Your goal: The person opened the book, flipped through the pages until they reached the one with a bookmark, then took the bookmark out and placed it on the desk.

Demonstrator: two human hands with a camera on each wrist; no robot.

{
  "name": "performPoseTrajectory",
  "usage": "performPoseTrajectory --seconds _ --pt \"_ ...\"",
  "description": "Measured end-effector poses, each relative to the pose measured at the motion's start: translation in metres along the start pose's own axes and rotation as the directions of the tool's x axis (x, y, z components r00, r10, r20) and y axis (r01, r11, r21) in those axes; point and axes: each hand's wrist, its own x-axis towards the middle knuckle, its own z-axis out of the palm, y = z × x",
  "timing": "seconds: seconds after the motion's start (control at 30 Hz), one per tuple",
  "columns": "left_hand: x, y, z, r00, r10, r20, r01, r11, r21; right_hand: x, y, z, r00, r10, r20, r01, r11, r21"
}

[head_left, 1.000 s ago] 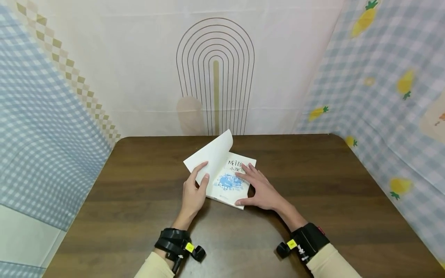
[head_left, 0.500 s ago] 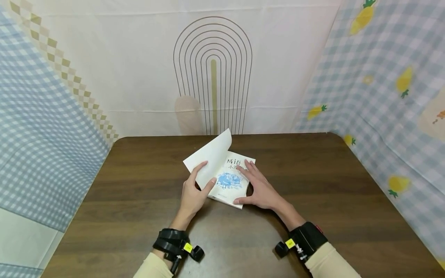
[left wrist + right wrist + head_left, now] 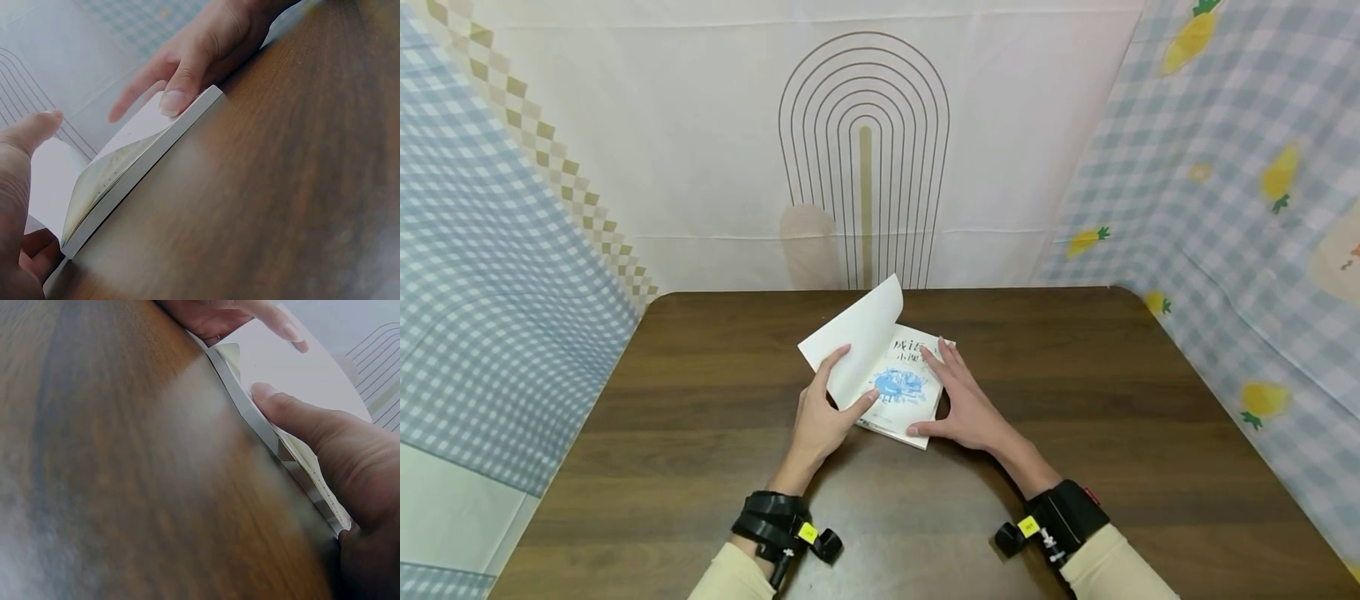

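A white paperback book (image 3: pixel 901 379) lies on the table with its front cover (image 3: pixel 857 333) raised to the left. Its title page shows dark Chinese characters and a blue drawing. My left hand (image 3: pixel 820 417) holds the book at its left side, index finger on the inside of the cover and thumb reaching over the title page. In the left wrist view a page curls up near the spine. My right hand (image 3: pixel 966 408) grips the book's right side, its thumb on the page near the bottom edge and its fingers spread toward the upper right corner. Some fingertips are hidden.
The book rests on a dark brown wooden table (image 3: pixel 685 425). A white cloth (image 3: pixel 700 150) with arch lines hangs behind it, and blue checked cloths (image 3: pixel 1180 192) hang at the sides. Black camera straps (image 3: pixel 1067 521) sit on both wrists.
My left thumb has slid right, from beside the raised cover onto the title page near the blue drawing. The right fingers have shifted slightly. The book and its raised cover stay nearly in place.
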Motion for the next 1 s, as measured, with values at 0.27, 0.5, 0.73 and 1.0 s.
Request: performPoseTrajectory --seconds 0.27,0.5,0.73,1.0 --pt "-0.0002 -0.0015 0.0014 0.998 0.018 0.052 -0.022 0.997 0.068 0.0010 0.0005 -0.0014 0.999 0.032 -0.036 -0.031 0.999 0.017" --pt "-0.0009 -0.0007 0.0028 0.994 -0.008 0.113 -0.003 0.995 0.097 0.0012 -0.0010 -0.0020 0.995 0.073 -0.071 -0.069 0.996 0.058" --pt "-0.0011 -0.0028 0.0025 0.994 -0.001 0.106 -0.008 0.996 0.091 0.0020 -0.0013 -0.0019 0.994 0.089 -0.069 -0.084 0.994 0.074" --pt "-0.0012 -0.0023 0.0023 0.996 0.053 0.065 -0.058 0.995 0.077 0.0014 -0.0003 -0.0020 0.990 0.106 -0.094 -0.096 0.989 0.111"
